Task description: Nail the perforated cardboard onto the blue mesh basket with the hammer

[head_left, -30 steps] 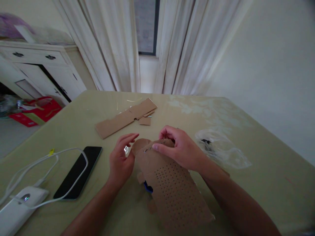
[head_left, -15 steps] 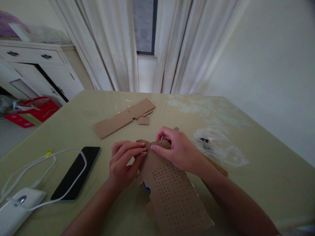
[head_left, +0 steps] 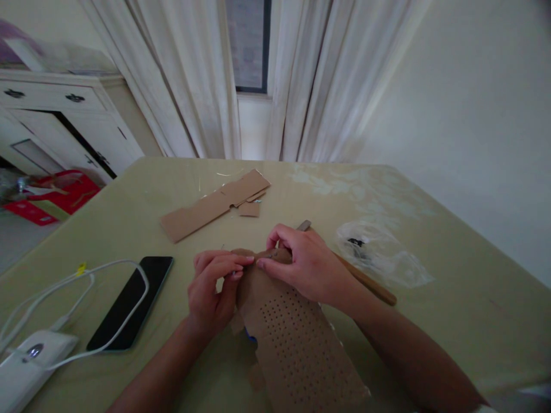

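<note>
A brown cardboard piece (head_left: 297, 338) with rows of punched holes slants from the front of the table toward my hands. My right hand (head_left: 303, 264) is closed on its curved far end, thumb on top and fingers behind. At the left corner of that end, my left hand (head_left: 215, 287) is closed in a pinch, its index fingertip touching the cardboard. Something tiny, too small to name, shows between its thumb and fingers. A bit of blue (head_left: 250, 337) peeks out under the cardboard's left edge.
Beyond my hands lie flat cardboard scraps (head_left: 215, 206). A wooden-handled tool (head_left: 370, 284) with a metal tip lies partly under my right hand, beside a clear plastic bag (head_left: 387, 258). To the left are a black phone (head_left: 133, 304) and a white power bank (head_left: 38, 367) with a cable.
My left fingers have drawn slightly back from the cardboard's edge, and the small thing in the pinch shows more. The view has shifted slightly; my right hand keeps its grip.
</note>
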`<state>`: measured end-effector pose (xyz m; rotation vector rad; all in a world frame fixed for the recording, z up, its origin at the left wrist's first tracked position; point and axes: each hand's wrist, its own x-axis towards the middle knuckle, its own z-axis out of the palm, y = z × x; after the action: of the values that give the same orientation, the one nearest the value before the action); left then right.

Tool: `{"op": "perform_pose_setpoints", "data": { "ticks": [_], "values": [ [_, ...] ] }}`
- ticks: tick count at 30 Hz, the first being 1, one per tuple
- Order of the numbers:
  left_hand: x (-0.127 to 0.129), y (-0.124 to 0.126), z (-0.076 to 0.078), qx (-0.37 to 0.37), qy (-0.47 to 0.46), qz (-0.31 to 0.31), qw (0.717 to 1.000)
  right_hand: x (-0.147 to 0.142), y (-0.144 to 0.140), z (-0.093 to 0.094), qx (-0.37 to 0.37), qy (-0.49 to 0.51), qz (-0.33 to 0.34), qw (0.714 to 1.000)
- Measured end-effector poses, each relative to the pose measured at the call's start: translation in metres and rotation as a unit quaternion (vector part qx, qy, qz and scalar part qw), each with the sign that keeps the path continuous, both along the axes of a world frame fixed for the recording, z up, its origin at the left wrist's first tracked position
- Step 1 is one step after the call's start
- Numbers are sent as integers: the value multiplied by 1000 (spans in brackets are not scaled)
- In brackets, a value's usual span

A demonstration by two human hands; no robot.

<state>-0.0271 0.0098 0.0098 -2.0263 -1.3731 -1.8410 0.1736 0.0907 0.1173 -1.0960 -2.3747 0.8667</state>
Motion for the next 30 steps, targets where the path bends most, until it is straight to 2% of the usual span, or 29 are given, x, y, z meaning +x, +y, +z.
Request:
{"op": "perform_pose_setpoints", "data": {
  "ticks": [5, 8, 12, 15, 18, 19, 22, 24, 27, 30],
  "values": [
    [-2, 0, -3, -1, -24, -20, 1000, 0, -1, 1, 2, -3, 0, 1000],
    [0, -2, 1, -9, -36, -12, 999, 0, -2, 1, 3, -8, 1, 1000],
    [8, -5, 12, -43, -51, 40, 997, 0, 0, -1, 8, -2, -2, 1000],
    [7, -1, 16, -11, -94, 77, 993, 1, 4, -1, -12, 22, 8, 1000],
    [-8, 12, 14, 19, -183, 149, 972, 7, 10, 3, -44, 55, 14, 997],
    [-16, 17, 12, 6, -216, 163, 963, 10, 12, 5, -56, 70, 15, 996],
    [-44, 30, 5, -135, -270, 186, 935, 17, 18, 10, -111, 134, 25, 984],
    [-58, 35, 2, -260, -246, 178, 916, 20, 20, 12, -157, 184, 41, 969],
    [-65, 35, 3, -409, -110, 199, 884, 21, 20, 14, -198, 229, 58, 951],
    [-63, 31, 9, -481, 37, 251, 839, 21, 19, 14, -209, 238, 61, 946]
  ]
}}
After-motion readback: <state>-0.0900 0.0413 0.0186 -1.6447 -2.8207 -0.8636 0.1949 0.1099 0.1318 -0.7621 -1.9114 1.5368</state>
